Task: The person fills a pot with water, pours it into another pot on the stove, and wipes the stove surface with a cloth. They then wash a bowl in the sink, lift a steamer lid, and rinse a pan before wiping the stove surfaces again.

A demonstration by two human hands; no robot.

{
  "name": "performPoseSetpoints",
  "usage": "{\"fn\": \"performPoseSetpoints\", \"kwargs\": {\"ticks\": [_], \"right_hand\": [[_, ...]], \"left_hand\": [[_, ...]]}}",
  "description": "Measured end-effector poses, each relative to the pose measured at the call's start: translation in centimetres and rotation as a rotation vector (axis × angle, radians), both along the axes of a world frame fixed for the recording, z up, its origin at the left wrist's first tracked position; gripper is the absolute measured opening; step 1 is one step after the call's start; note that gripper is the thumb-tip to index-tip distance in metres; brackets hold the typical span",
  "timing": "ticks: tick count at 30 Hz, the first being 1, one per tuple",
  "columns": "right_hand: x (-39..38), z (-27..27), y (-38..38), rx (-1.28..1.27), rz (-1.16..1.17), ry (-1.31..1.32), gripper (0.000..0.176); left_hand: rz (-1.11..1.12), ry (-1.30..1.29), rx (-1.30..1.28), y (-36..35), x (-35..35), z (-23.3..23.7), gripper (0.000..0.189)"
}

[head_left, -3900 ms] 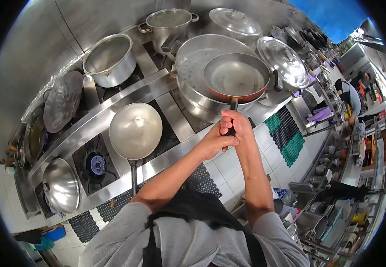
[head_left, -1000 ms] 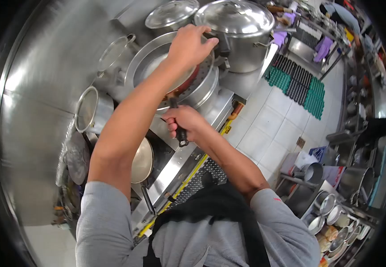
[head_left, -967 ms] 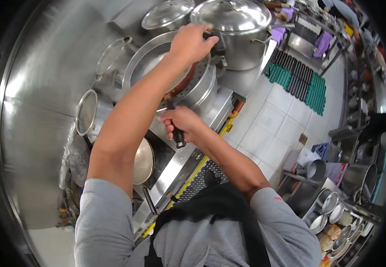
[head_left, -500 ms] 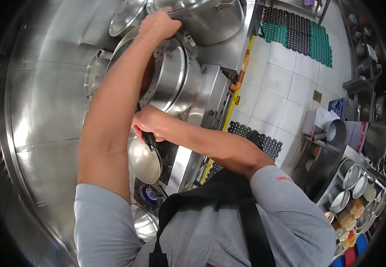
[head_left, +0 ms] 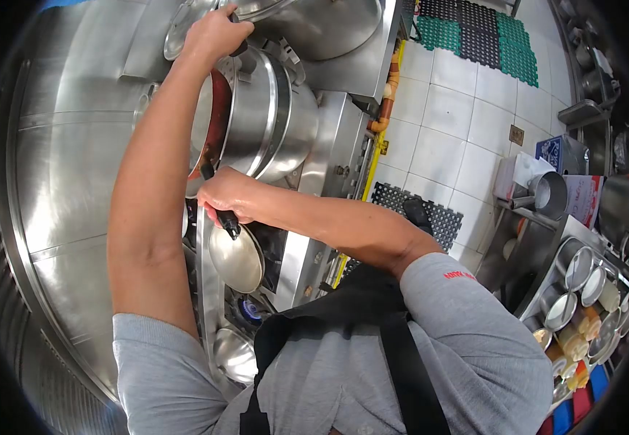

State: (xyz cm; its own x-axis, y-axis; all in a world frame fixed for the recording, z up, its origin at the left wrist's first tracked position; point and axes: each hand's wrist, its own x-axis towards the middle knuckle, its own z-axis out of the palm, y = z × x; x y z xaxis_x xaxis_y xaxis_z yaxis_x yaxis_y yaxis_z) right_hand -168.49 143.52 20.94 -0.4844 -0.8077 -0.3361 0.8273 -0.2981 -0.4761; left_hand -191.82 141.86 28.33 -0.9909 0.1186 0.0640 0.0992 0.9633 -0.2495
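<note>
My left hand (head_left: 216,35) reaches over the far side of a large steel pot (head_left: 253,119) and is closed round a black handle (head_left: 239,48). Reddish-brown colour shows along the inside of the pot (head_left: 219,116). At the pot's near side, my right hand (head_left: 226,194) is wrapped round another black handle (head_left: 228,223), its end sticking out below the fist. The dark stem of that handle points up toward the pot opening. I cannot tell what tool either handle belongs to. Just below my right hand lies a round, shallow metal pan or lid (head_left: 238,259).
A blue burner flame (head_left: 251,309) burns near my body, beside a shiny steel bowl (head_left: 235,355). Another big pot (head_left: 336,29) stands beyond. A yellow-and-orange pipe (head_left: 385,112) runs along the stove front. To the right, a shelf holds a saucepan (head_left: 547,192) and several containers.
Both hands have shifted left, the left one also slightly upward. More of the reddish inside of the pot shows, and the perforated metal strip across it is less visible. The view has shifted a little.
</note>
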Motion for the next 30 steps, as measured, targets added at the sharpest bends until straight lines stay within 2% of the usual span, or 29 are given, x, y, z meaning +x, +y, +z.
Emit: {"fn": "performPoseSetpoints", "kwargs": {"ticks": [2, 6, 10, 14, 16, 19, 21, 22, 23, 24, 25, 27, 28, 30], "right_hand": [[0.2, -0.2, 0.1, -0.004, 0.001, 0.012, 0.011], [0.5, -0.3, 0.2, -0.042, 0.015, 0.041, 0.013], [0.6, -0.2, -0.1, -0.066, -0.026, 0.051, 0.013], [0.5, -0.3, -0.7, -0.124, -0.046, 0.064, 0.011], [0.4, -0.2, -0.8, -0.084, -0.032, 0.042, 0.01], [0.2, -0.7, -0.8, -0.069, -0.026, 0.015, 0.009], [0.0, -1.1, -0.9, -0.049, -0.016, 0.031, 0.009], [-0.3, -1.3, -0.6, 0.001, 0.027, 0.104, 0.012], [-0.5, -1.7, -0.6, 0.076, 0.043, 0.282, 0.019], [-0.5, -2.6, -1.8, 0.057, 0.089, 0.181, 0.025], [-1.1, -2.9, -1.6, 0.103, 0.146, 0.32, 0.027], [-1.6, -3.4, -1.2, 0.02, 0.142, 0.082, 0.02], [-1.7, -2.0, 0.3, 0.113, 0.135, 0.128, 0.019], [-2.5, -3.3, 0.1, 0.08, 0.176, 0.154, 0.022]], "left_hand": [[0.027, -0.045, 0.029, 0.1, 0.0, 0.4, 0.07], [-0.072, -0.011, 0.111, -0.8, 0.0, 0.8, 0.068], [-0.079, 0.006, 0.195, -4.2, -2.8, -0.2, 0.07], [-0.024, -0.011, 0.11, -1.3, 0.0, 1.3, 0.071], [-0.052, 0.02, 0.06, -1.2, 0.2, 1.0, 0.072], [-0.018, -0.001, 0.137, -0.4, 0.4, -0.1, 0.072], [-0.04, 0.102, 0.054, -0.6, -0.1, -2.1, 0.071], [0.087, -0.059, 0.149, 1.5, 1.3, -1.2, 0.068], [0.002, -0.024, 0.164, 2.3, 2.6, -1.2, 0.065], [0.033, -0.037, 0.109, 2.7, 2.9, -1.5, 0.062], [0.016, 0.069, 0.114, 2.8, 3.9, -1.8, 0.063], [0.109, 0.029, 0.307, 2.8, 8.0, 3.0, 0.075], [0.03, 0.251, 0.36, 0.3, 10.5, 3.6, 0.067], [-0.169, 0.691, 0.413, -4.8, 16.0, 3.8, 0.051]]}}
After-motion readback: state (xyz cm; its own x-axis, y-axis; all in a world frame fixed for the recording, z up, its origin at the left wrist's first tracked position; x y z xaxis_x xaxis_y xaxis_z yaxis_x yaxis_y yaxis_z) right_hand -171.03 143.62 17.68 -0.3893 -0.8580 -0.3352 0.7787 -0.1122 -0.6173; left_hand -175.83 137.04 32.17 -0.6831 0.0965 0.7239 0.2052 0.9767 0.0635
